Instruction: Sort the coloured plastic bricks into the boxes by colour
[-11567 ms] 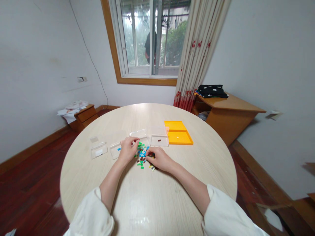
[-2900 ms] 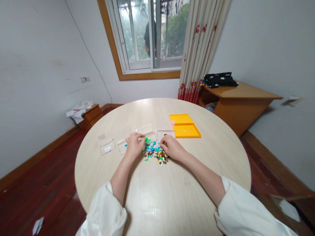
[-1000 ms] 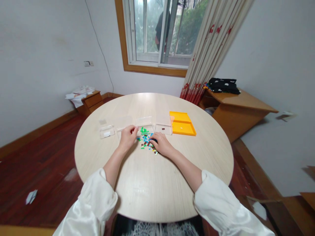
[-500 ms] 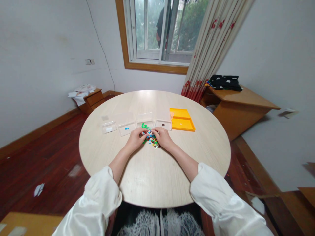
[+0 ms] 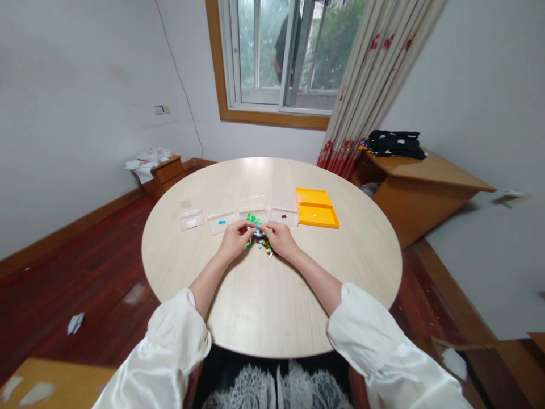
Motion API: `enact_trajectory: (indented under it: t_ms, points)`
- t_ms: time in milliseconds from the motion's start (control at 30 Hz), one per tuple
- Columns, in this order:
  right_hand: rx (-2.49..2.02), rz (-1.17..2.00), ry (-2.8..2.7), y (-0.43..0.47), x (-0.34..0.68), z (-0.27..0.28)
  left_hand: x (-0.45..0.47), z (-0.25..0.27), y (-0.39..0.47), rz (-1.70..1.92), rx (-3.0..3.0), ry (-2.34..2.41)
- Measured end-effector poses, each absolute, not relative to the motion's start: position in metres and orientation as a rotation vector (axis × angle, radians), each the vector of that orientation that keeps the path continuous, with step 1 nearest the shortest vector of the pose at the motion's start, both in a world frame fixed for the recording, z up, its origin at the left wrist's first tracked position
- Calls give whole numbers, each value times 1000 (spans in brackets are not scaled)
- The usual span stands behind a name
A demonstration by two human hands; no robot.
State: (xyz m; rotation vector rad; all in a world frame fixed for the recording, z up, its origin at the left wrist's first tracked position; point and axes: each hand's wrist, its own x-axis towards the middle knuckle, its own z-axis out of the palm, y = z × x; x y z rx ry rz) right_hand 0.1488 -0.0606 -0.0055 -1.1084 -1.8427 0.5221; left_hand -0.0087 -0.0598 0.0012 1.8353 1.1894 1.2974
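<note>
A pile of small colored building bricks point(image 5: 264, 245) in green, blue, yellow, brown and white lies on the round table. Above it my left hand point(image 5: 235, 238) and my right hand point(image 5: 279, 237) almost meet, fingers bent and pinched. Small blue bricks point(image 5: 257, 228) show between the fingertips of both hands; their exact shape is too small to make out. Just beyond the fingers, a clear plastic box point(image 5: 264, 216) has green bricks point(image 5: 251, 217) in it. The clear box point(image 5: 217, 230) to its left contains a few blue bricks point(image 5: 222, 222).
Another clear box point(image 5: 291, 222) holds a brown brick point(image 5: 284, 216). An open yellow case point(image 5: 330, 223) with a small white piece stands at its right. At far left sits a small clear box point(image 5: 183, 228) with white pieces. The round table point(image 5: 264, 307) has a curved edge.
Both hands stay over the pile, fingertips slightly closer together, with blue bricks now showing between them. The whole view has shifted a little.
</note>
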Motion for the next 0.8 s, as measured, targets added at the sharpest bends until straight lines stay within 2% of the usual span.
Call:
enact_trajectory:
  t_ms: [233, 400, 667, 800]
  points:
    - [-1228, 308, -2103, -61, 159, -2, -34, 4, -50, 1405, 1871, 1642]
    - [-1315, 291, -2200, -64, 160, -2, -51, 1, -45, 1315, 2006, 1921]
    - [-1314, 329, -2168, -66, 159, 2, -57, -1, -43, 1217, 1973, 2019]
    - [-1296, 338, -2050, -64, 159, 2, -55, 6, -47, 1328, 1963, 1994]
